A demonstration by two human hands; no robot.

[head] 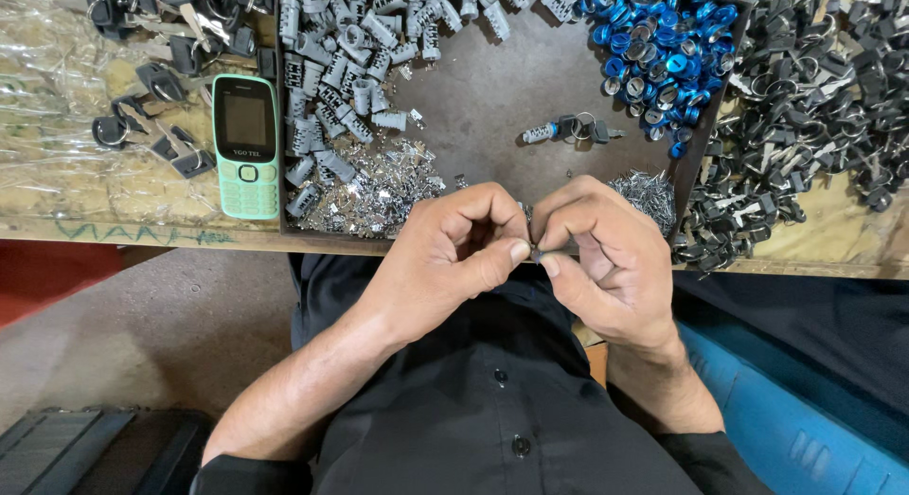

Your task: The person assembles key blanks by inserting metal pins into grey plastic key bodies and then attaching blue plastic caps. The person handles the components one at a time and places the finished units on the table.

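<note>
Nearest the camera was the person's black buttoned shirt (492,410), and just above it the two hands met at the near edge of the dark tray (492,88). The left hand (454,244) was curled, its thumb and forefinger pressed together on a small metal part (532,252); the right hand (606,253) pinched the same part from the other side, thumb tip against it. The part was mostly hidden between the fingertips, so its shape could not be told.

Inside the tray, just beyond the left hand, lay a heap of small shiny metal plates (379,192). Just beyond the right hand sat a pile of thin silvery springs (644,194). Farther in, near the tray's middle, one assembled lock cylinder with keys (568,130) lay alone on the bare bottom. At the tray's far left corner was a mass of grey lock cylinders (350,59), and at its far right corner a heap of blue rings (663,50).

Left of the tray, touching its wall, a mint-green push-button phone (246,144) lay face up on the wooden bench (123,225), with black-headed keys (151,78) scattered beyond it over clear plastic bags. Right of the tray spread a large pile of black-headed keys on rings (805,107).
</note>
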